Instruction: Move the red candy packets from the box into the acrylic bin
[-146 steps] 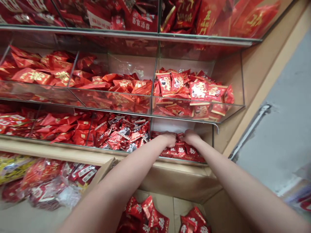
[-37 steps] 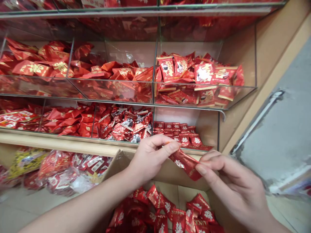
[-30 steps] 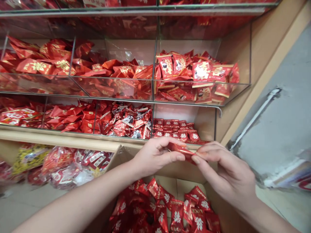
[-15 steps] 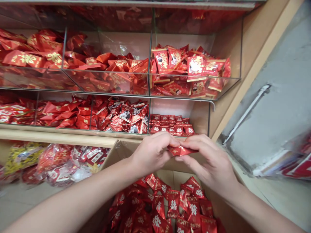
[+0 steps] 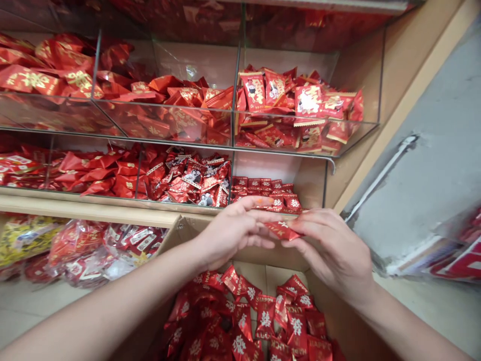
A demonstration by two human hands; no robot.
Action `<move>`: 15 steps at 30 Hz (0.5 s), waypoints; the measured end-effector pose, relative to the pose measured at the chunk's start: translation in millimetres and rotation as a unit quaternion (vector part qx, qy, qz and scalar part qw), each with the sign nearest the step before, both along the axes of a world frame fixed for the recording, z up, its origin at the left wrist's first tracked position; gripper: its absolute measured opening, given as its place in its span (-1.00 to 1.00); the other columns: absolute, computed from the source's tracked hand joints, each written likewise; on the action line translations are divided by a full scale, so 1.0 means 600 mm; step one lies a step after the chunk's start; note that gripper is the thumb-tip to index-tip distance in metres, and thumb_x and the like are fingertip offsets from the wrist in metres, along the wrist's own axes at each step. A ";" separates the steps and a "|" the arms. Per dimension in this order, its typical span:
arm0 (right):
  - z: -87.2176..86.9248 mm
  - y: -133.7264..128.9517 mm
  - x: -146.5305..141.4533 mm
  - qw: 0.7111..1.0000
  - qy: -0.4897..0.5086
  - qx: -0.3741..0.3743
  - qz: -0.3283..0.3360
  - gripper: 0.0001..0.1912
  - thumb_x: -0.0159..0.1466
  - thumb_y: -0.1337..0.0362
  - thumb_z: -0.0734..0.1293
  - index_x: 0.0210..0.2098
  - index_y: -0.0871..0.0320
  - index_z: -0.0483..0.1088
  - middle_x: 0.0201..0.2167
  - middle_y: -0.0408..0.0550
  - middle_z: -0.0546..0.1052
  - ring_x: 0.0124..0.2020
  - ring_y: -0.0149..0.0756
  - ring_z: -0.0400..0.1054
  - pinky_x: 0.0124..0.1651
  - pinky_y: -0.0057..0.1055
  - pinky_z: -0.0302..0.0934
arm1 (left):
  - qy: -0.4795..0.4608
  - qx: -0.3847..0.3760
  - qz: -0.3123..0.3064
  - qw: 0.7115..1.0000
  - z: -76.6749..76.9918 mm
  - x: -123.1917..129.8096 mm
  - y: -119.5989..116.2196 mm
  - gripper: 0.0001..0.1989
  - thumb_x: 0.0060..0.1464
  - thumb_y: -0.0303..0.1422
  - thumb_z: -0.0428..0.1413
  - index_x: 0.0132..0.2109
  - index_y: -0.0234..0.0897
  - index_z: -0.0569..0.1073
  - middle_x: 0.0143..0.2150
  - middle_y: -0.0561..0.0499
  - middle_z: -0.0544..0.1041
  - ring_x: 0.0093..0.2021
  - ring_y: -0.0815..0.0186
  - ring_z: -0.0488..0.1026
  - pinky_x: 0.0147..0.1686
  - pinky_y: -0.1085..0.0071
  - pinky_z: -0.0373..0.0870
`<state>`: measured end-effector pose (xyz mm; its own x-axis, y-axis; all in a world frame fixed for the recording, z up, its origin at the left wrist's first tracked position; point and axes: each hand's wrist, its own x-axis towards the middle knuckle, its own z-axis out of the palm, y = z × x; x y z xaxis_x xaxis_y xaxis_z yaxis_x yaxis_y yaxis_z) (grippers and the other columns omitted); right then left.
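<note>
Above a cardboard box, my right hand pinches a small red wrapped candy between thumb and fingers. My left hand is at the candy's left end with its fingers loosened and spread. Whether those fingertips still touch the wrapper I cannot tell. Inside the box, many loose red candies with silver characters lie in a heap. Just behind my hands, similar candies stand in neat rows in the lower right shelf compartment, partly hidden by my fingers.
The cardboard box stands open against the wooden shelf edge. Clear dividers split the shelves, with larger red packets in the upper right bin. Plastic bags of goods sit below left. A grey wall bounds the right.
My left fingers have opened and spread away from the candy, which both hands gripped before. My right hand keeps hold of it. The view has shifted slightly.
</note>
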<state>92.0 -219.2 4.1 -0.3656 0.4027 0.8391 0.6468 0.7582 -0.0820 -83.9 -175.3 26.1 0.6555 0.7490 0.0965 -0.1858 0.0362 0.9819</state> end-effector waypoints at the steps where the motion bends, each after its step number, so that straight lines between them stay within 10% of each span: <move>1: 0.000 0.001 0.001 1.000 -0.024 0.014 0.009 -0.71 0.09 0.43 0.33 -0.18 0.14 0.29 -0.36 -0.03 0.44 -0.28 -0.27 0.30 -0.20 -0.23 0.20 | -0.004 -0.081 -0.032 0.996 0.001 -0.001 0.002 -0.74 0.01 -0.40 -0.01 -0.11 -0.33 0.32 -0.24 -0.11 0.47 -0.36 0.34 0.44 -0.40 0.41 0.38; 4: 0.001 0.003 0.000 0.998 -0.060 0.030 0.017 -0.67 0.06 0.43 0.34 -0.16 0.12 0.30 -0.32 -0.04 0.46 -0.23 -0.24 0.29 -0.15 -0.20 0.19 | -0.007 -0.153 -0.077 0.985 0.002 -0.003 0.004 -0.79 0.02 -0.37 0.05 -0.18 -0.39 0.39 -0.34 -0.05 0.46 -0.41 0.44 0.41 -0.47 0.56 0.32; 8: -0.003 0.002 -0.010 0.996 0.072 -0.013 -0.042 -0.55 0.06 0.40 0.33 -0.05 0.10 0.23 -0.04 0.09 0.32 -0.01 -0.14 0.18 -0.01 -0.09 0.11 | -0.084 -0.124 0.023 0.989 0.000 0.004 -0.001 -0.66 -0.08 -0.55 0.13 -0.10 -0.32 0.32 -0.27 0.00 0.47 -0.32 0.46 0.42 -0.28 0.51 0.33; 15: -0.016 0.008 -0.031 0.884 0.282 -0.372 0.031 -0.85 0.08 0.23 0.32 -0.41 0.15 0.29 -0.54 -0.16 0.37 -0.52 -0.45 0.26 -0.47 -0.49 0.21 | -0.100 -0.002 0.112 0.989 -0.007 0.018 -0.008 -0.59 -0.21 -0.57 0.19 -0.13 -0.32 0.31 -0.22 0.00 0.46 -0.20 0.40 0.38 -0.15 0.45 0.26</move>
